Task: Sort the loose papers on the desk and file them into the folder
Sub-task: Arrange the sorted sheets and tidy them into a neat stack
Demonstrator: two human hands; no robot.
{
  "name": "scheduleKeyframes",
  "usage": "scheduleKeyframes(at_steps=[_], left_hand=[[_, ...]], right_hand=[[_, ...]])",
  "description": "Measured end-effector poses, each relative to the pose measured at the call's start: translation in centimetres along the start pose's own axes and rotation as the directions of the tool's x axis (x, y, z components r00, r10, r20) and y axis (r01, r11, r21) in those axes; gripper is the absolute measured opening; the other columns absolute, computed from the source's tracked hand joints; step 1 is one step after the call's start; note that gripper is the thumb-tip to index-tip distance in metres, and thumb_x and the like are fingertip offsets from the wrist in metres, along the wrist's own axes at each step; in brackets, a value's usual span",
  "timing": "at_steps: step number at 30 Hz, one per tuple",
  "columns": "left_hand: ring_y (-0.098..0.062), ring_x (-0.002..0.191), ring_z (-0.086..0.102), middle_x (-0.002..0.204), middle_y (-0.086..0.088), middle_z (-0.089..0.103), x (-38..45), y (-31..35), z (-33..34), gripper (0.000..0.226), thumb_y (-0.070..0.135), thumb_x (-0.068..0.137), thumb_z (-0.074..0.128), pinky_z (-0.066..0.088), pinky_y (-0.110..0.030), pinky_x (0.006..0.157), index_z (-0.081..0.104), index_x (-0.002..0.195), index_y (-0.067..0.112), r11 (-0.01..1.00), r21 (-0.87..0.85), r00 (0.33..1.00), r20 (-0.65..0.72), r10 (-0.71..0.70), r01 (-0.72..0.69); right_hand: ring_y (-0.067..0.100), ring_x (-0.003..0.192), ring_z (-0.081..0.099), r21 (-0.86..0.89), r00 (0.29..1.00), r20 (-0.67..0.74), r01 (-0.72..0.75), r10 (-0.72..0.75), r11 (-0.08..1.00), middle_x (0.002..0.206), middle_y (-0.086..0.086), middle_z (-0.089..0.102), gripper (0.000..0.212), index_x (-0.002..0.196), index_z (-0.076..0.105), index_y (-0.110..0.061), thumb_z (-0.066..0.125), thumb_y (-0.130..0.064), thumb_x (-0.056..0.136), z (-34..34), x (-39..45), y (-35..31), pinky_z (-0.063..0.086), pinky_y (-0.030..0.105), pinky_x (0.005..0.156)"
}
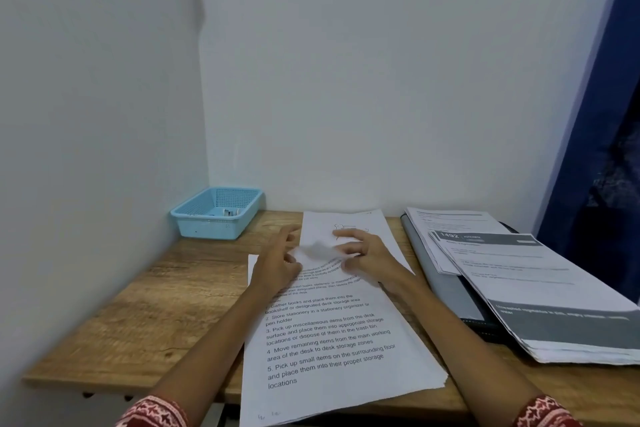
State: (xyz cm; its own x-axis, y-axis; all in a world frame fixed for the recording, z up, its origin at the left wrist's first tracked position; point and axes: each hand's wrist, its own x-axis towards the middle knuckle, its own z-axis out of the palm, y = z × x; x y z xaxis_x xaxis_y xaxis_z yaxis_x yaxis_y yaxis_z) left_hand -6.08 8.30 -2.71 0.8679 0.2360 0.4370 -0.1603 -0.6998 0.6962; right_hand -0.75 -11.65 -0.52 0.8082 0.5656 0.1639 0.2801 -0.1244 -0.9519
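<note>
loose papers (332,350) lie mid table (138,305), left of the folder (446,288). left hand (277,263) and right hand (367,256) rest on the far sheet, fingers spread, blurred. thin, floppy, slippery; likely best pinched at an edge.

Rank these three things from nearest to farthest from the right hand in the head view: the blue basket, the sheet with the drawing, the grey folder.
1. Sheet with the drawing: directly under the right hand, touching it.
2. Grey folder: to its right, under a stack of papers.
3. Blue basket: far left, in the corner.
</note>
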Motion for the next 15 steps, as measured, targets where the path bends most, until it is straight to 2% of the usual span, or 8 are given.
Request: scheduleKeyframes(at_steps=[2, 4, 6, 8, 9, 11, 13, 15], left_hand=[[-0.014, 0.063, 0.057, 0.092, -0.003, 0.067, 0.3, -0.6, -0.1, 0.052, -0.007, 0.078, 0.061, 0.045, -0.026, 0.058, 0.06, 0.083, 0.045, 0.996, -0.063, 0.998, 0.015, -0.061, 0.062], [-0.009, 0.047, 0.054, 0.064, -0.003, 0.066, 0.5, -1.0, -0.1, 0.044, -0.005, 0.083, 0.059, 0.04, -0.019, 0.047, 0.066, 0.068, 0.036, 0.986, -0.088, 0.989, 0.04, -0.142, 0.145], [-0.003, 0.037, 0.048, 0.056, 0.0, 0.062, 0.7, -1.4, 0.0, 0.041, -0.007, 0.084, 0.057, 0.035, -0.014, 0.04, 0.067, 0.064, 0.026, 0.975, -0.141, 0.984, 0.048, -0.169, 0.174], [-0.003, 0.037, 0.049, 0.069, -0.004, 0.068, 1.0, -1.8, 0.2, 0.043, -0.011, 0.082, 0.057, 0.036, -0.014, 0.039, 0.067, 0.06, 0.024, 0.965, -0.194, 0.984, 0.067, -0.164, 0.174], [-0.007, 0.041, 0.052, 0.078, -0.007, 0.071, 1.1, -2.0, 0.2, 0.046, -0.014, 0.081, 0.057, 0.038, -0.016, 0.04, 0.068, 0.058, 0.025, 0.962, -0.218, 0.986, 0.07, -0.151, 0.163], [-0.017, 0.051, 0.056, 0.088, -0.008, 0.071, 1.2, -2.4, 0.2, 0.054, -0.017, 0.079, 0.055, 0.04, -0.021, 0.042, 0.069, 0.052, 0.028, 0.96, -0.236, 0.988, 0.07, -0.14, 0.153], [-0.015, 0.048, 0.055, 0.088, -0.003, 0.07, 1.2, -2.5, 0.3, 0.053, -0.019, 0.078, 0.053, 0.039, -0.021, 0.042, 0.069, 0.054, 0.026, 0.959, -0.236, 0.988, 0.066, -0.143, 0.154], [-0.004, 0.038, 0.049, 0.087, 0.002, 0.067, 1.1, -2.1, 0.3, 0.049, -0.02, 0.078, 0.052, 0.037, -0.015, 0.039, 0.068, 0.057, 0.021, 0.961, -0.228, 0.987, 0.062, -0.146, 0.156]], right_hand=[[0.013, 0.081, 0.063, -0.165, 0.976, 0.218, 0.036, 0.001, 0.986, 0.089, -0.005, 0.074, 0.047, 0.105, 0.067, -0.015, 0.063, 0.02, 0.074, 0.0, -0.5, -0.7, 0.046, 0.028, 0.074], [0.008, 0.087, 0.066, -0.185, 0.953, 0.303, 0.039, 0.019, 0.982, 0.092, -0.001, 0.074, 0.035, 0.099, 0.069, -0.016, 0.072, 0.009, 0.074, -0.3, -0.8, -1.3, 0.049, 0.018, 0.078], [0.009, 0.087, 0.067, -0.068, 0.976, 0.217, 0.015, 0.0, 0.998, 0.09, 0.003, 0.073, 0.02, 0.097, 0.07, -0.012, 0.072, -0.002, 0.079, -0.5, -0.7, -1.7, 0.049, 0.017, 0.082], [0.009, 0.089, 0.066, -0.149, 0.998, -0.035, 0.053, -0.059, 0.987, 0.09, -0.001, 0.072, 0.015, 0.098, 0.069, -0.013, 0.07, -0.009, 0.083, -1.0, 0.3, -0.8, 0.047, 0.024, 0.086], [0.011, 0.096, 0.065, -0.324, 0.985, -0.143, 0.05, -0.101, 0.945, 0.097, -0.001, 0.07, 0.022, 0.106, 0.067, -0.013, 0.069, -0.013, 0.085, -1.2, 0.7, -0.2, 0.045, 0.027, 0.089], [0.019, 0.119, 0.056, -0.583, 0.978, -0.168, 0.006, -0.128, 0.812, 0.123, 0.005, 0.062, 0.047, 0.13, 0.052, -0.013, 0.067, -0.02, 0.086, -1.2, 1.2, 0.9, 0.04, 0.03, 0.099], [0.02, 0.133, 0.043, -0.614, 0.995, -0.093, -0.023, -0.044, 0.789, 0.14, 0.008, 0.049, 0.067, 0.144, 0.033, -0.015, 0.067, -0.027, 0.087, -0.9, 1.2, 1.5, 0.033, 0.03, 0.105], [0.021, 0.136, 0.039, -0.633, 0.999, -0.026, -0.039, 0.03, 0.773, 0.146, 0.011, 0.042, 0.075, 0.148, 0.023, -0.016, 0.065, -0.033, 0.088, -0.7, 1.5, 1.7, 0.03, 0.03, 0.107]])
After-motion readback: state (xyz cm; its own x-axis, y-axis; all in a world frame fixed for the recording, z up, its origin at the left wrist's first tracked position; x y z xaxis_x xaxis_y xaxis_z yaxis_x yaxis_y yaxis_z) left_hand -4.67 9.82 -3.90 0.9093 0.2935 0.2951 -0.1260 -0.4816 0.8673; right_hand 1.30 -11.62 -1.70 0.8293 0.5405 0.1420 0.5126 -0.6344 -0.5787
